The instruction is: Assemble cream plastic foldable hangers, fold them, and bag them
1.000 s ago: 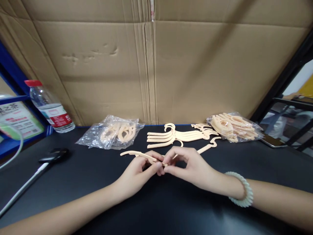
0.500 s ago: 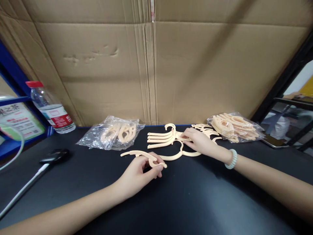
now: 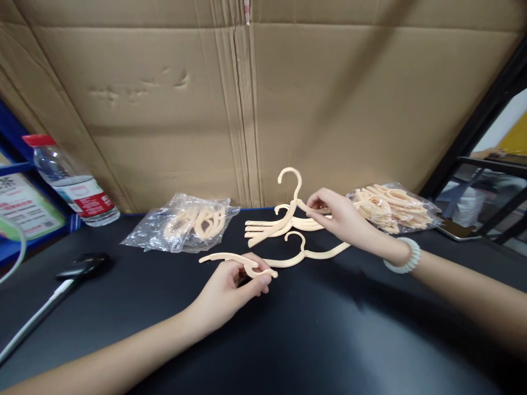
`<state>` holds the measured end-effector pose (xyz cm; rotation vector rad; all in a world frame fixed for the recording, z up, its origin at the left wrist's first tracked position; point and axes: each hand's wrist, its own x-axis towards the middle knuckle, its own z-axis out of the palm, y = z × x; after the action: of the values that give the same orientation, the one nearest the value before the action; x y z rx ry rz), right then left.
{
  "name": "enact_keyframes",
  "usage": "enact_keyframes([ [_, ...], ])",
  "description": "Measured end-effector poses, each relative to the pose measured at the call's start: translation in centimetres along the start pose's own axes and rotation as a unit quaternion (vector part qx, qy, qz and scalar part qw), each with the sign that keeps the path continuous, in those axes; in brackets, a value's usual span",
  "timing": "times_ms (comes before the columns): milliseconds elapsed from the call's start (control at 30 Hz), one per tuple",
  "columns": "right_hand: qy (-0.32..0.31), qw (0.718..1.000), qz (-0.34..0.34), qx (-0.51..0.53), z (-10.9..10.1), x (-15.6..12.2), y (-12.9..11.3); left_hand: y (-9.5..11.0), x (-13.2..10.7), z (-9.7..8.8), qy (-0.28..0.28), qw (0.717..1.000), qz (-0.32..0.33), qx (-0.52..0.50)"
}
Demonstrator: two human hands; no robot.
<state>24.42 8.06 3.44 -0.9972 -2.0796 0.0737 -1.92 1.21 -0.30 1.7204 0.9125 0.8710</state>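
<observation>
My left hand point(image 3: 224, 293) is closed around a cream plastic hanger piece point(image 3: 222, 257), a curved arm with a hook-like bend near the thumb. At the back, my right hand point(image 3: 340, 219) pinches the right arm of a cream clothes hanger point(image 3: 292, 207), whose hook points up and whose left arm slopes down. Partly hidden beneath it lie several stacked hangers point(image 3: 304, 224). In front of that stack a single hanger point(image 3: 327, 254) rests flat on the table, its left end running behind my left fingers.
Clear bags of cream hanger parts lie at back left point(image 3: 193, 222) and back right point(image 3: 395, 208). A red-capped water bottle point(image 3: 78, 189) and a black device point(image 3: 84, 266) on a white cable are at the left. Cardboard point(image 3: 164, 137) stands behind the black table point(image 3: 288, 340).
My right hand has raised one hanger off the stack, its hook now standing higher against the cardboard. The left hand keeps its piece. The view has shifted slightly.
</observation>
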Motion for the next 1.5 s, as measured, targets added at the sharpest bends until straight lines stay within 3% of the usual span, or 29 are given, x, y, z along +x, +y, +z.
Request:
enact_keyframes([
  [133, 0.015, 1.0, -0.007, -0.004, -2.0, -0.7, -2.5, 0.3, 0.0, 0.0, 0.007, 1.0, -0.007, -0.014],
  [267, 0.011, 0.999, 0.03, 0.044, -2.3, -2.9, -3.9, 0.5, 0.0, 0.0, 0.016, 1.0, -0.01, -0.019],
  [400, 0.001, 0.993, 0.063, 0.096, -1.4, -5.1, -3.6, 0.6, 0.1, 0.0, 0.027, 0.999, -0.002, -0.023],
  [700, -0.043, 0.998, 0.051, 0.014, -0.8, -7.4, -2.4, -0.1, -0.1, -0.3, 0.047, 0.998, 0.003, -0.034],
  [1033, 0.002, 0.999, 0.054, -0.005, -0.7, -7.9, -2.1, 0.0, 0.1, -0.4, 0.062, 0.996, -0.013, -0.067],
  [1267, 0.031, 0.999, 0.016, -0.015, -0.7, -8.1, -2.1, -0.7, 0.1, -0.5, 0.004, 0.984, -0.008, -0.18],
  [1500, 0.046, 0.997, -0.011, -0.057, -0.6, -8.6, -2.2, -0.6, 0.1, -0.5, -0.031, 0.942, -0.057, -0.33],
])
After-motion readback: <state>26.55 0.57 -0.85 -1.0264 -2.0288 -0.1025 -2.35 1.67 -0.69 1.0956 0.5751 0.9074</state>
